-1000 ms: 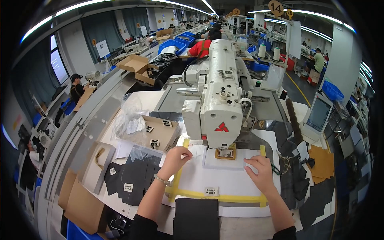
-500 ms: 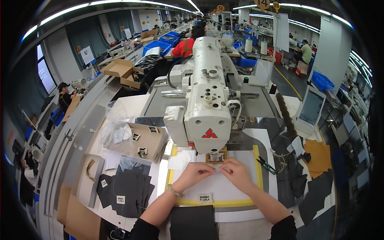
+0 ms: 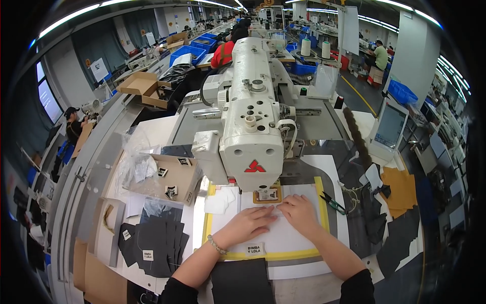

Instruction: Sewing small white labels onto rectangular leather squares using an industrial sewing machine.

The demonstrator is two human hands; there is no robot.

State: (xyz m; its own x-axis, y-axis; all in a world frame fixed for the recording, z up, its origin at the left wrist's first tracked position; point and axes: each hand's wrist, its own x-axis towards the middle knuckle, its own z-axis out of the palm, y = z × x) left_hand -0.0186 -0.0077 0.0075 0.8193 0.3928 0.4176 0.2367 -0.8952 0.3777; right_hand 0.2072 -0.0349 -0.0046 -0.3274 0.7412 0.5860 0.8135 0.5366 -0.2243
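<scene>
My left hand point(image 3: 249, 224) lies over the white sheet point(image 3: 296, 247) edged with yellow tape, its fingers stretched out toward the right and nothing visible in them. Opposite it, my right hand point(image 3: 301, 215) has its fingers bent and fingertips pressed together; whatever they hold is hidden or too small to name. Just beyond both hands, a small brass-coloured frame point(image 3: 259, 200) sits under the head of a white sewing machine point(image 3: 249, 144). A pale printed label point(image 3: 255, 249) rests at the sheet's near edge. Nearer still lies a black fabric panel point(image 3: 240, 281).
Dark panels point(image 3: 159, 240) are stacked at left, near an open cardboard box point(image 3: 185, 175) with small labels. White scraps point(image 3: 219, 199) lie left of the machine head. Thread snips point(image 3: 332, 203) lie at right, before orange material point(image 3: 399, 188) and a control screen point(image 3: 391, 129).
My left fingers have gone from a pinch to stretched out and flatter. My right hand stays bent near the brass-coloured frame. The whole view has shifted slightly.
</scene>
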